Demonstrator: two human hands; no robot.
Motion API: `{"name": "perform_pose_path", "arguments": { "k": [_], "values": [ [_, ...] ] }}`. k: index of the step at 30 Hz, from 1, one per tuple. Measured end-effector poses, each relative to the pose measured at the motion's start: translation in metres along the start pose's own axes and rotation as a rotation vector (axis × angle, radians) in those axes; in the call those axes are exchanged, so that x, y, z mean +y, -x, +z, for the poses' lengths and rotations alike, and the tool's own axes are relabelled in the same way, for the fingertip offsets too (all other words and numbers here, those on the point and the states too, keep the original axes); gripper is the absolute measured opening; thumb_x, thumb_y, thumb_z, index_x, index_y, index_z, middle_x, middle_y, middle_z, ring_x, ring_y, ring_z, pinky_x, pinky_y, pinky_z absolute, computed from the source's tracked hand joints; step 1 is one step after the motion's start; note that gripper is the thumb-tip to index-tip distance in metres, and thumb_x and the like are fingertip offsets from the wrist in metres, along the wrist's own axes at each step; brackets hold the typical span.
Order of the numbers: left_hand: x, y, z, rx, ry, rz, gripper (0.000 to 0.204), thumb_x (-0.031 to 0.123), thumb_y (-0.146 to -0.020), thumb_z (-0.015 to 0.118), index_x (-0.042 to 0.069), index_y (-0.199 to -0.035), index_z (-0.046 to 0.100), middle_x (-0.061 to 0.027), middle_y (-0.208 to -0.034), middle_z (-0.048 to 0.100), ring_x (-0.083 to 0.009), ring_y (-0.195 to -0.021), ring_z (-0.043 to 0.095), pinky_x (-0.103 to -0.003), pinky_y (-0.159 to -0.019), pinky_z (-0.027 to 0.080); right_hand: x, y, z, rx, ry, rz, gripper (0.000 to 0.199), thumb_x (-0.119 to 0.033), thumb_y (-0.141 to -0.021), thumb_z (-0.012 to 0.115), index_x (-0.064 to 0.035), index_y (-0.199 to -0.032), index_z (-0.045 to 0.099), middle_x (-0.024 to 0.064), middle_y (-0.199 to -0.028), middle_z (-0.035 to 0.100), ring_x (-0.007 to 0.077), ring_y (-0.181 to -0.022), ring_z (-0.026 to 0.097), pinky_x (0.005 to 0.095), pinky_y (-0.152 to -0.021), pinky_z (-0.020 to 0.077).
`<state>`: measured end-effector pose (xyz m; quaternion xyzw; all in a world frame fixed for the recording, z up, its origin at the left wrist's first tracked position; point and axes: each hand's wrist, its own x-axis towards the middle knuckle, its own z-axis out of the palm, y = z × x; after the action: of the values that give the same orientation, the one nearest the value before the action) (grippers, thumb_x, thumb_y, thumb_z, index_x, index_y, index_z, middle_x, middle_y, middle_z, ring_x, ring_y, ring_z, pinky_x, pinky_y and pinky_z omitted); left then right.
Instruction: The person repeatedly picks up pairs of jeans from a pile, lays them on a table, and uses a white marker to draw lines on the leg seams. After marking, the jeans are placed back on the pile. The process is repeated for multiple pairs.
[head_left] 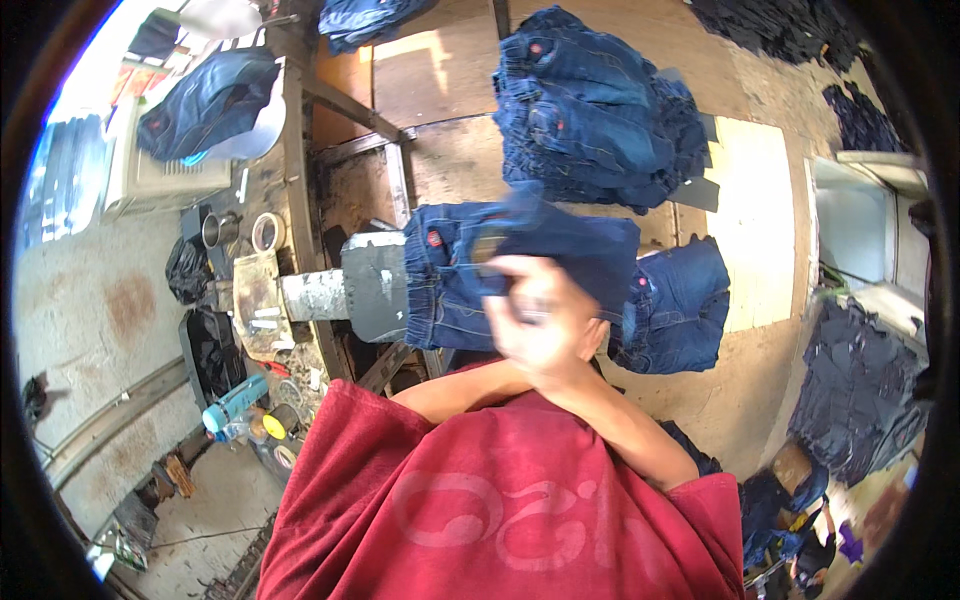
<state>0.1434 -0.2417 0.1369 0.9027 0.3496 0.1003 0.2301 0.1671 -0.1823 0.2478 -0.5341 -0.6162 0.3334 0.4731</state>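
Note:
A pair of blue denim shorts or trousers (450, 290) with an elastic waistband and a small red tag lies over the end of a grey padded board (375, 288). Above the denim, my right hand (540, 310) is smeared by motion, its thumb and forefinger curved. A blurred dark flap of denim shows just beyond its fingers; whether they grip it I cannot make out. My forearms cross, and my left hand (596, 338) is mostly hidden behind the right wrist, near the garment's right part. Another denim garment (680, 305) with a red tag lies just right of it.
A tall pile of denim garments (590, 110) stands on the wooden table at the far side. On the left bench sit a tape roll (268, 232) and a metal cup (220, 230). Dark garments (860, 390) lie at right. A blue bottle (235, 402) is lower left.

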Motion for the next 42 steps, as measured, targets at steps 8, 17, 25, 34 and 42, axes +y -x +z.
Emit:
{"name": "perform_pose_path", "arguments": {
  "k": [8,17,25,34,42],
  "values": [
    [-0.007,0.005,0.006,0.024,0.086,0.07,0.064,0.039,-0.083,0.087,0.004,-0.133,0.067,-0.0167,-0.145,0.063,-0.0374,-0.145,0.053,-0.064,-0.124,0.036,0.045,-0.002,0.106,-0.554,0.254,-0.116,0.019,-0.002,-0.085,0.07,-0.0045,-0.102,0.062,0.011,-0.096,0.069,0.0321,-0.087,0.073,0.0447,-0.074,0.061],
    [-0.139,0.006,-0.07,0.18,-0.024,-0.246,0.066,0.047,-0.088,0.084,0.008,-0.139,0.067,-0.0123,-0.149,0.066,-0.0345,-0.147,0.054,-0.067,-0.127,0.03,-0.007,-0.055,-0.18,0.44,0.426,0.14,0.045,-0.007,-0.098,0.084,-0.0102,-0.081,0.042,0.0137,-0.105,0.076,0.0084,-0.083,0.063,0.0255,-0.074,0.052],
    [-0.235,0.102,-0.133,-0.116,-0.321,-0.467,0.088,0.058,-0.097,0.071,0.006,-0.163,0.045,-0.0152,-0.169,0.046,-0.032,-0.161,0.036,-0.06,-0.134,0.018,0.051,0.009,-0.23,0.455,0.26,0.746,0.056,-0.052,-0.119,0.04,-0.0051,-0.107,0.069,0.0068,-0.095,0.076,0.0132,-0.076,0.069,0.0301,-0.066,0.0526],
    [-0.157,-0.073,-0.04,-0.119,0.046,-0.222,0.117,0.084,-0.085,0.069,0.005,-0.165,0.039,-0.0303,-0.141,0.066,-0.0482,-0.128,0.068,-0.06,-0.106,0.055,0.055,0.051,-0.062,0.103,0.385,0.433,0.018,-0.013,-0.103,0.073,-0.0113,-0.12,0.067,0.0132,-0.088,0.078,0.0341,-0.075,0.077,0.046,-0.066,0.0597],
    [-0.202,-0.109,-0.021,-0.336,0.081,-0.095,0.085,0.08,-0.095,0.063,0.001,-0.065,0.075,-0.0252,-0.06,0.067,-0.0431,-0.063,0.074,-0.051,-0.062,0.06,0.087,0.058,0.012,0.09,0.684,0.228,0.022,-0.008,-0.093,0.081,-0.0046,-0.115,0.078,0.0061,-0.079,0.076,0.0238,-0.062,0.07,0.0362,-0.063,0.0549]
  ]
}}
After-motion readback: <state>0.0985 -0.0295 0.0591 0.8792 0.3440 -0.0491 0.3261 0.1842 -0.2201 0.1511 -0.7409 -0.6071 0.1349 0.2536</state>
